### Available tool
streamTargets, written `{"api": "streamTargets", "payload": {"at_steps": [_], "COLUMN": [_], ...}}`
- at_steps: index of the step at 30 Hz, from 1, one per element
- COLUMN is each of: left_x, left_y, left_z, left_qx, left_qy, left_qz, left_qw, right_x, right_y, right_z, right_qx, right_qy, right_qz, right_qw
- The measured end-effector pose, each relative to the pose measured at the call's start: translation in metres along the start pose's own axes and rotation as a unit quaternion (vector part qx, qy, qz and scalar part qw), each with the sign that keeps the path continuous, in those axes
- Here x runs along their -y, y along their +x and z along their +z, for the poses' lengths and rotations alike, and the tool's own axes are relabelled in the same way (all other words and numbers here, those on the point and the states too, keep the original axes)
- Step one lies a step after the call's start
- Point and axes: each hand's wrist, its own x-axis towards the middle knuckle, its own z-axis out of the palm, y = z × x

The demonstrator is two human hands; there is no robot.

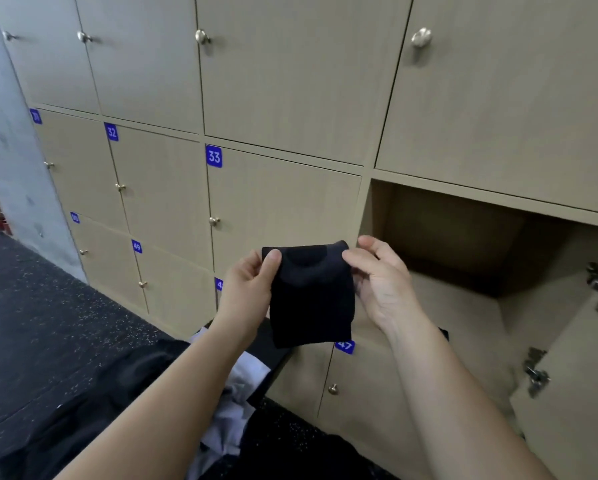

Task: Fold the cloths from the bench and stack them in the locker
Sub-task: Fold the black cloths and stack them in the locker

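A small black cloth hangs folded in the air in front of the lockers. My left hand pinches its top left corner between thumb and fingers. My right hand pinches the top right corner. To the right stands the open locker, a bare wooden compartment with nothing visible inside. Below my arms, a pile of black and white cloths lies on the dark bench.
The open locker's door swings out at the right, its metal hinges facing me. Closed beige lockers numbered 32, 33, 47 and 49 fill the wall. A dark speckled floor spreads to the left beside a grey concrete pillar.
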Motion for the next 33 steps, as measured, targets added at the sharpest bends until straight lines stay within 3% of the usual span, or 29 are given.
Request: {"api": "streamTargets", "payload": {"at_steps": [6, 10, 14, 17, 23, 28, 33], "left_x": [-0.007, -0.007, -0.01, -0.022, -0.036, -0.042, -0.043], "left_y": [-0.009, -0.011, -0.005, -0.004, -0.001, 0.009, 0.01], "left_z": [0.017, 0.023, 0.028, 0.03, 0.037, 0.039, 0.038], "left_qx": [0.067, 0.071, 0.017, 0.056, 0.068, 0.122, 0.2], "left_qy": [0.059, 0.079, 0.116, 0.087, 0.012, -0.074, -0.086], "left_qz": [0.07, 0.108, 0.147, 0.143, 0.104, 0.016, -0.011], "left_qw": [0.994, 0.988, 0.982, 0.984, 0.992, 0.99, 0.976], "right_x": [0.014, 0.024, 0.029, 0.035, 0.046, 0.058, 0.061], "right_y": [-0.01, -0.016, -0.019, -0.017, -0.016, -0.009, 0.003], "right_z": [-0.02, -0.028, -0.028, -0.029, -0.028, -0.028, -0.025], "right_qx": [0.033, 0.031, 0.025, 0.041, 0.042, 0.045, 0.041], "right_qy": [-0.1, -0.094, -0.122, -0.165, -0.404, -0.371, -0.276], "right_qz": [0.048, -0.046, -0.092, -0.127, -0.166, -0.135, -0.065], "right_qw": [0.993, 0.994, 0.988, 0.977, 0.898, 0.918, 0.958]}}
